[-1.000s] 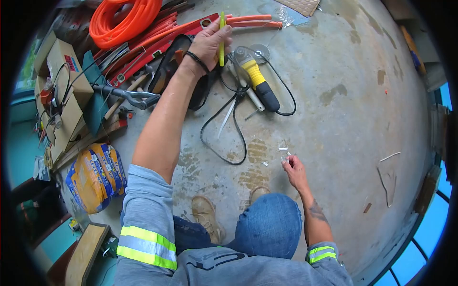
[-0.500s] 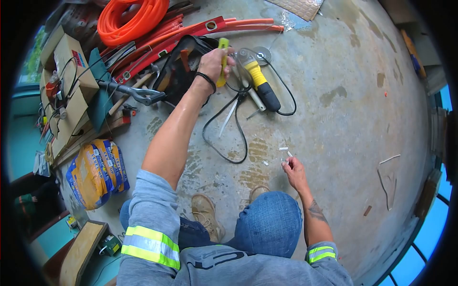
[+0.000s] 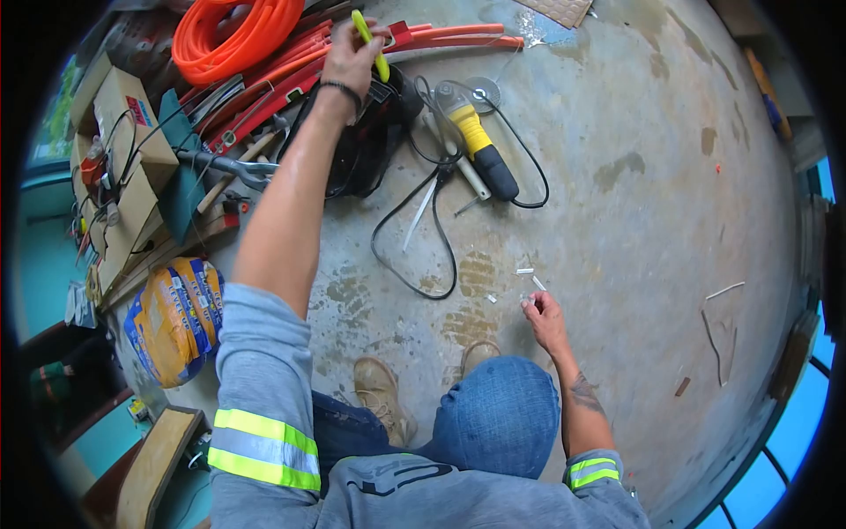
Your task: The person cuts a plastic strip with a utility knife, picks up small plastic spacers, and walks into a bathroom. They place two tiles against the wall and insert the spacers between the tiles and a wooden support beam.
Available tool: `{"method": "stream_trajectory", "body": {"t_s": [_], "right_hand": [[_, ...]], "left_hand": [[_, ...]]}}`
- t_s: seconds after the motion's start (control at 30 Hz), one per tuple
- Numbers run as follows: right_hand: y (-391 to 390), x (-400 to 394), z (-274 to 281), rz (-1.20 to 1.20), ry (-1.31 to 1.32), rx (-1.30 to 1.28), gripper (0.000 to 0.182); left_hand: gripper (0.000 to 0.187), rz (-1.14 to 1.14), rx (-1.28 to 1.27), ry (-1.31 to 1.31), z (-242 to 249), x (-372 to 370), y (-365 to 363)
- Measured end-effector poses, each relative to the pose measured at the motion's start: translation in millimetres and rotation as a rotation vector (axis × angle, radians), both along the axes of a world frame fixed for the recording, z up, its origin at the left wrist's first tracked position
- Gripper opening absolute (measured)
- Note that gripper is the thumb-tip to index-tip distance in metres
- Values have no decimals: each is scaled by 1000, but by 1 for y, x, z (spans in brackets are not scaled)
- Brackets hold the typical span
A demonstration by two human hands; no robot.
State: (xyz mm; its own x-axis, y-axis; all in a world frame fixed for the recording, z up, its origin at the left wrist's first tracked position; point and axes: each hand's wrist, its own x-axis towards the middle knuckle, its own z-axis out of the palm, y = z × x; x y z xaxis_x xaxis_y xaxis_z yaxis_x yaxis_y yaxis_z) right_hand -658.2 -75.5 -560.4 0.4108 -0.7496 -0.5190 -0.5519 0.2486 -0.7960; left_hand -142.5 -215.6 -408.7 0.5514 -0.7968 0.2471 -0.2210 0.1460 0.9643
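Note:
My left hand (image 3: 351,60) is stretched far forward above an open black tool bag (image 3: 366,154). Its fingers close round a slim yellow-green tool (image 3: 372,48) that looks like a utility knife. My right hand (image 3: 546,317) is low near the floor beside my knee, thumb and fingers pinched on a small whitish piece (image 3: 528,301) whose kind I cannot make out. Small white bits lie close by on the concrete: one white strip (image 3: 525,271), another white strip (image 3: 539,283) and a short white piece (image 3: 492,299).
A yellow and black angle grinder (image 3: 483,150) with its cord lies ahead, near a round disc (image 3: 482,94). Orange tubing (image 3: 189,53) is coiled at upper left, beside a red spirit level (image 3: 264,110). A cardboard box (image 3: 132,106) and a blue-yellow bag (image 3: 172,322) stand left.
My left hand has moved forward and left with the yellow-green tool, from beside the grinder to over the tool bag's far side. My right hand has stayed almost in place.

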Motion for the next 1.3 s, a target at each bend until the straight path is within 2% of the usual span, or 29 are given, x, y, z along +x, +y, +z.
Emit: {"method": "stream_trajectory", "body": {"t_s": [0.1,0.17,0.2,0.23,0.3,0.33,0.37,0.4,0.43,0.47,0.5,0.57,0.63,0.67,0.7,0.73,0.77,0.8,0.83,0.87,0.93,0.97,1.0,1.03,1.1,1.13,1.17,1.3], "right_hand": [[-2,-1,4,0,18,-16,23],[-1,-2,9,3,34,-38,23],[-1,-1,16,2,50,-33,23],[-1,-1,19,-1,69,-27,24],[-1,-3,20,-7,90,-25,24],[0,-5,21,-8,110,-21,25],[0,-6,20,-15,122,-11,25],[-4,-6,21,3,124,-52,25],[-4,-9,22,19,136,-87,25],[-3,-12,21,-56,97,-13,24],[-7,-10,17,-133,55,45,23],[-14,0,20,-327,-114,160,22],[-23,21,35,-374,-160,162,21],[-24,33,45,-418,-227,167,22],[-21,44,57,-415,-229,171,22],[-22,59,68,-364,-243,136,22],[-21,72,72,-311,-261,97,22],[-14,81,68,-299,-232,-1,21],[-11,89,67,-288,-239,2,21],[-7,93,68,-191,-192,-149,20],[-4,94,80,75,-8,-468,15],[-1,94,82,83,4,-469,15],[3,95,83,93,5,-551,13],[4,94,83,104,2,-633,12],[0,80,64,73,19,-644,11],[-5,68,53,17,184,-701,12],[-9,57,42,-43,348,-756,14],[-15,21,3,57,491,-778,18]], "left_hand": [[41,8,115,-145,-1,18,-25],[45,111,430,-558,2,12,-29],[57,80,447,-691,-25,30,-33],[57,74,444,-691,-21,25,-32],[64,59,877,-848,-14,11,-22],[67,85,992,-848,-10,5,-20],[69,5,1154,-997,-4,3,-17],[59,11,1284,-1194,-19,13,-18],[51,-38,1405,-1220,-22,16,-20],[42,-9,1274,-1270,-20,10,-6],[45,134,1150,-1511,-22,1,5],[40,373,493,-1647,-40,-4,13],[32,83,268,-1009,-26,-70,35],[27,6,248,-705,-30,-115,56],[27,-151,259,-448,-65,-152,83],[38,-346,541,335,-89,-194,112],[48,-337,654,1123,-90,-234,143],[53,-279,548,1402,-107,-265,161],[51,-269,444,1537,-110,-284,173],[49,-262,341,1677,-113,-296,184],[46,-237,260,1695,-131,-309,198],[44,-221,175,1698,-138,-316,201],[35,-123,243,1678,-123,-316,197],[35,-124,235,1688,-126,-316,201],[27,-52,350,1543,-134,-308,207],[23,35,464,1476,-125,-305,204],[23,32,456,1477,-122,-301,205],[21,13,551,1349,-123,-291,213]]}}
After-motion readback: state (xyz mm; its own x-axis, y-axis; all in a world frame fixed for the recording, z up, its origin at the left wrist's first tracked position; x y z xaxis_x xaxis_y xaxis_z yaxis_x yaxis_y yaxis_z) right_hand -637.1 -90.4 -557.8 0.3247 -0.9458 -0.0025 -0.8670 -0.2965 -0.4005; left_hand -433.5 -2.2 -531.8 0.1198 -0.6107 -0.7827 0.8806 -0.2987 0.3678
